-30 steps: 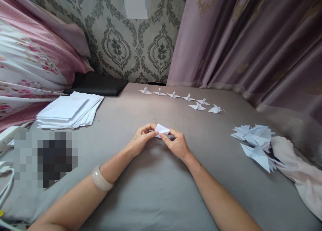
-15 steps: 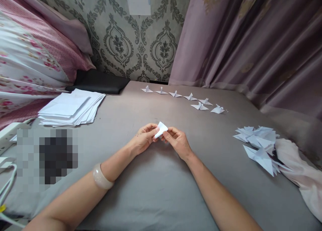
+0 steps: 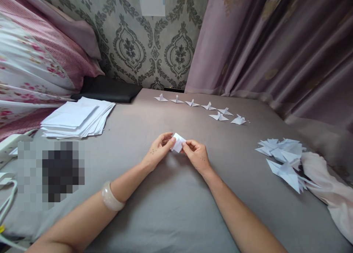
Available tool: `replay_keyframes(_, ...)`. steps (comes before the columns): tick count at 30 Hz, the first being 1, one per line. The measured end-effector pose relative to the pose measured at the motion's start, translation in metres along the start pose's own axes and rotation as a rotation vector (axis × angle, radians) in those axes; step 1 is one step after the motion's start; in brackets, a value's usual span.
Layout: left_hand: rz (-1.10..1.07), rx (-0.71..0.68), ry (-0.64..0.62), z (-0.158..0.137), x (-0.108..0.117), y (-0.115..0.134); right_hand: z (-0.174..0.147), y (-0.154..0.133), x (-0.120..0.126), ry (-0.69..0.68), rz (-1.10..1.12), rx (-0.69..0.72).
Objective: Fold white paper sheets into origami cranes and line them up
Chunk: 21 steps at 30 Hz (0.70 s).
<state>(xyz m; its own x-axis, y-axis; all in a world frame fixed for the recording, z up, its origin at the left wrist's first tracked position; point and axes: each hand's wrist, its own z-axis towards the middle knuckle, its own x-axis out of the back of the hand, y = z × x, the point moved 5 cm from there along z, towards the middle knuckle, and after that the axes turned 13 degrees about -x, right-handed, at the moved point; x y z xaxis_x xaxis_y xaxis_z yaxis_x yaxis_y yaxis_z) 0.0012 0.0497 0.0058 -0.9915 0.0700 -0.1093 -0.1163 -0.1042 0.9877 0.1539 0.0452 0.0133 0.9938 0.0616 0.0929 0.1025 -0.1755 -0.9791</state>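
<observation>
Head view, left to right: paper stack [image 3: 73,117], seemingly unused; your left hand [image 3: 162,147], forearm reaching inward, fingers pinching the paper's left side; small folded paper [image 3: 179,142], between both hands, apparently part-finished; your right hand [image 3: 197,155], mirrored, gripping its right edge; seven paper birds [image 3: 209,106], seemingly complete; folded-paper pile [image 3: 285,174], already shaped.

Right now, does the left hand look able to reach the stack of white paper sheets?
Probably yes: no obstacle shows on the grey cloth between the left hand and the stack of white paper sheets, but that hand pinches the folded white paper.
</observation>
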Motion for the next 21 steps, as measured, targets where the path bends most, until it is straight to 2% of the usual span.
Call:
replay_keyframes(2, 0.147, -0.080, 0.007, -0.001, -0.001, 0.004, 0.000, 0.003, -0.001, 0.026, -0.065, 0.036)
replay_keyframes(4, 0.168, -0.097, -0.025, -0.002, -0.004, 0.006, 0.000, 0.005, -0.002, 0.034, -0.112, 0.066)
replay_keyframes(9, 0.004, 0.012, 0.013, -0.003, 0.000, 0.006, -0.001, 0.001, 0.005, 0.114, -0.109, 0.083)
replay_keyframes(12, -0.084, 0.066, -0.019, -0.002, 0.002, 0.004, 0.000, -0.005, 0.010, 0.140, -0.063, 0.079)
replay_keyframes(15, -0.108, 0.089, -0.051, 0.000, 0.002, 0.002, 0.003, -0.003, 0.012, 0.142, -0.042, 0.062)
replay_keyframes(17, -0.097, 0.086, -0.024, 0.002, 0.004, 0.001, 0.005, 0.000, 0.012, 0.149, -0.057, 0.057)
replay_keyframes(19, -0.084, 0.084, 0.029, 0.003, 0.006, 0.001, 0.004, 0.000, 0.013, 0.197, -0.119, 0.112)
replay_keyframes(21, -0.050, 0.077, 0.088, 0.002, 0.008, 0.001, -0.001, -0.007, 0.013, 0.275, -0.248, 0.252)
